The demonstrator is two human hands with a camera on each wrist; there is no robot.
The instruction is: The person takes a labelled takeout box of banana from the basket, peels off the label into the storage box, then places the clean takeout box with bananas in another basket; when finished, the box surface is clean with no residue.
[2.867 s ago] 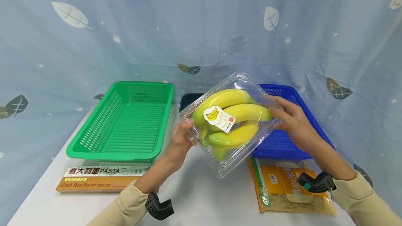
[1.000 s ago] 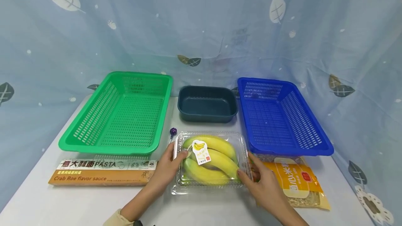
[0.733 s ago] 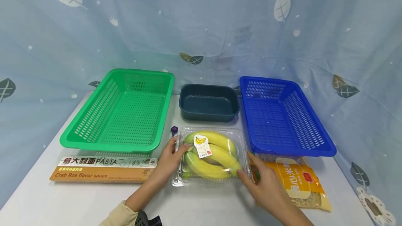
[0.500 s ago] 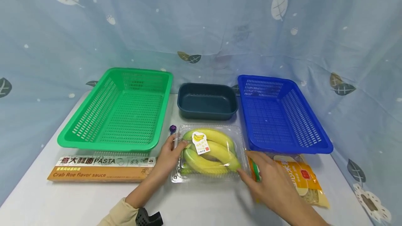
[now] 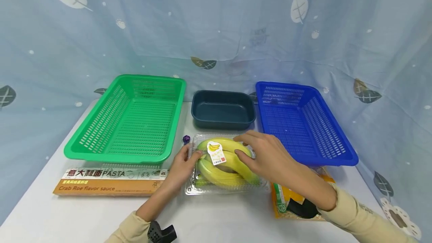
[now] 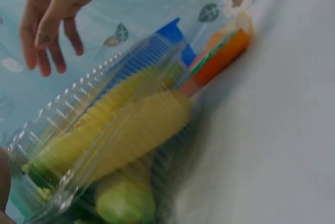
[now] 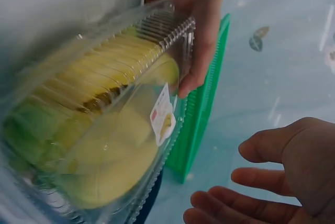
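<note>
On counter (image 5: 216,218), before dark-blue tray (image 5: 223,124), clear box (image 5: 216,191) of bananas (image 5: 244,172) is gripped at left edge between thumb and fingers of left hand (image 5: 183,166). Right hand (image 5: 262,155), earlier placed at box's right side, is now raised above it, fingers loosely parted, nothing held.

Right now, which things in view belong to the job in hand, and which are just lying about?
In the job:
clear box of bananas
left grip, holding its left side
right grip, hovering above it

Just lying about, it seems:
green basket
dark tub
blue basket
pasta box
orange bag
purple-topped stick
</note>
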